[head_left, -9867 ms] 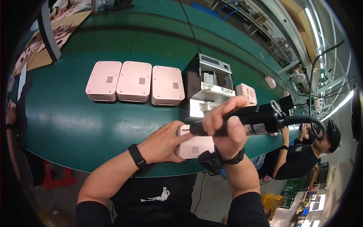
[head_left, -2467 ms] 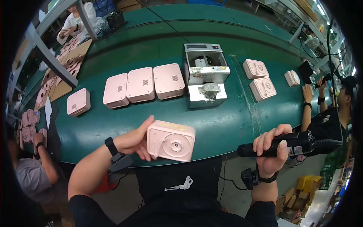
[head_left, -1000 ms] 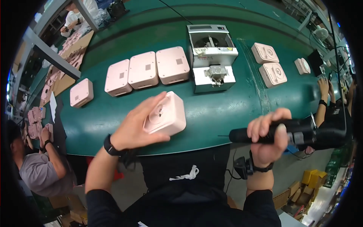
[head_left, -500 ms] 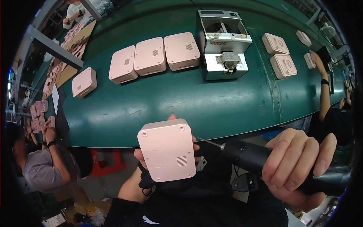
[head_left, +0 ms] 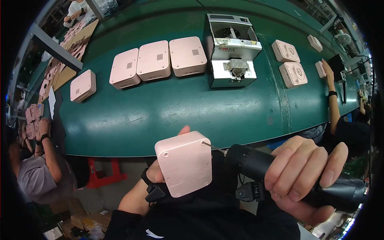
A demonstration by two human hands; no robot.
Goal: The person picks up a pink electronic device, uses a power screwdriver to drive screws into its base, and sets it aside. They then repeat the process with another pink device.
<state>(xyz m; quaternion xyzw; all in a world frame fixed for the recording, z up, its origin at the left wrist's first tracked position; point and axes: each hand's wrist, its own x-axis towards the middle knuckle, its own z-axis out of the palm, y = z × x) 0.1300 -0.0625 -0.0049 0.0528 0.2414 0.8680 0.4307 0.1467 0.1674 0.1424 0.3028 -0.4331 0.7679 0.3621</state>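
By the green desk's (head_left: 160,114) near edge, your right hand (head_left: 300,176) wraps the black cylindrical screwdriver (head_left: 252,162); your left hand (head_left: 155,173) clasps the pink plastic box (head_left: 186,170). The metal bit (head_left: 216,148) sits at its far-right hole (head_left: 203,143): likely screw-driving, needing a square push next.

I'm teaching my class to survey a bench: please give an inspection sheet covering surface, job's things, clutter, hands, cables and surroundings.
Surface: green tabletop, scuffed, wrinkled clear strip at right.
Job's things: pink case; black electric screwdriver, bit at the case's upper-right corner hole.
Clutter: three pink units in a row left of the machine, one farther left, others right.
Hands: left hand holds the case; right hand grips the screwdriver.
Cables: thin cable beyond the machine.
Surroundings: co-worker in grey at left, another's hand at right; red stool.
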